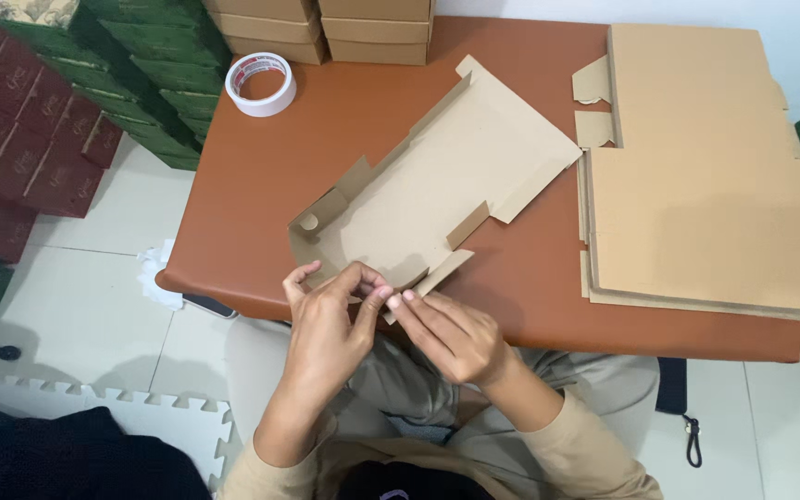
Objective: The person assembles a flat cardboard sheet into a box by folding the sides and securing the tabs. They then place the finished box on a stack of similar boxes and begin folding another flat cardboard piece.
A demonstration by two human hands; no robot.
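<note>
A flat-cut, partly folded brown cardboard box blank is laid diagonally on the reddish-brown surface, its near end at the front edge; several side flaps are raised. The near corner of the box blank is pinched by the left hand, thumb and fingers closed on a small flap; the same corner is gripped from the other side by the right hand, its fingertips touching those of the left hand. A stack of flat brown cardboard sheets is piled on the right part of the surface, just beside the box blank; a white roll of adhesive tape with a red inner ring is lying at the far left corner, well apart from both hands; 2 piles of closed tan cartons are seen at the far edge; dark green and maroon boxes are stacked on the floor to the left.
</note>
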